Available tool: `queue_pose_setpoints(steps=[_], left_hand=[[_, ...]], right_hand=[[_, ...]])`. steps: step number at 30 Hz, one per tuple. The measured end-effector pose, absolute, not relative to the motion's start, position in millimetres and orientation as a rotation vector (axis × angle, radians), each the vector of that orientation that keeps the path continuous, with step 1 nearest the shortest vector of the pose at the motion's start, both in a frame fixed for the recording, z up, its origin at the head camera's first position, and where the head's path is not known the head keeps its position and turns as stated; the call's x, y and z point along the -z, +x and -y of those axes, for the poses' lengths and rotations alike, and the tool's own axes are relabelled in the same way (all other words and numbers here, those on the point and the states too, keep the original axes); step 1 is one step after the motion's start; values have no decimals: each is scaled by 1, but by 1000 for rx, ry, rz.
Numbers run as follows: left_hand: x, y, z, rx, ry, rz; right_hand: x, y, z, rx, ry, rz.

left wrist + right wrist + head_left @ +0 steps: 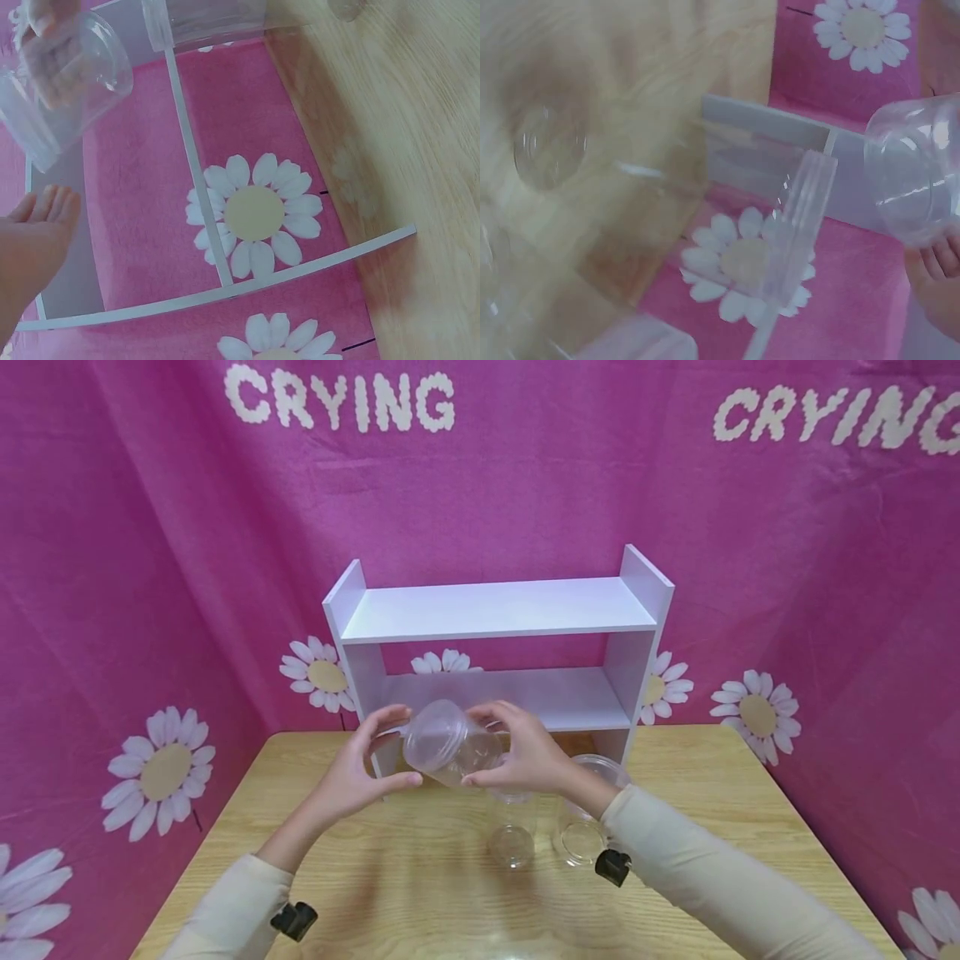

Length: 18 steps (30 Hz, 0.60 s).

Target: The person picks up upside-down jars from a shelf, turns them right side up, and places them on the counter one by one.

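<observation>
My right hand [528, 756] grips a clear plastic jar [468, 758] by its side, thumb below and fingers above. The jar is tilted, with its cloudy lid end [435, 735] pointing left, raised in front of the white shelf. My left hand [356, 772] is spread around that lid end, fingers and thumb apart. In the left wrist view, a gap shows between the left fingers [56, 206] and the jar [71, 90]. Under the right hand and forearm, two more clear jars [512, 839] [581, 835] stand upright on the table, their upper parts partly hidden.
A white two-tier shelf [498, 610] stands at the back of the wooden table [420, 885]. Pink cloth [525, 468] with daisies and lettering hangs behind and on both sides. One standing jar's lid [806, 217] shows close up in the right wrist view.
</observation>
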<state>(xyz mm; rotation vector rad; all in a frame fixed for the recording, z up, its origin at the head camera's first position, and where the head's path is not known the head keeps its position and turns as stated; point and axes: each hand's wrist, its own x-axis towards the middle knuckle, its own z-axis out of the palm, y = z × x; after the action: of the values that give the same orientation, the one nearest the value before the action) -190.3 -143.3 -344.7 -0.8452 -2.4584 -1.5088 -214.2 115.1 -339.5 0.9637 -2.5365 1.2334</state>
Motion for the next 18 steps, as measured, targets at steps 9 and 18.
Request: queue_pose_setpoints(steps=[9,18], left_hand=[[342,-193,143,1829,-1005,2292],[344,-193,138,1941,-1033,2378]], right_hand=[[351,-212,-114,-1892,915,2596],[359,-203,-111,-2057,991,2596]])
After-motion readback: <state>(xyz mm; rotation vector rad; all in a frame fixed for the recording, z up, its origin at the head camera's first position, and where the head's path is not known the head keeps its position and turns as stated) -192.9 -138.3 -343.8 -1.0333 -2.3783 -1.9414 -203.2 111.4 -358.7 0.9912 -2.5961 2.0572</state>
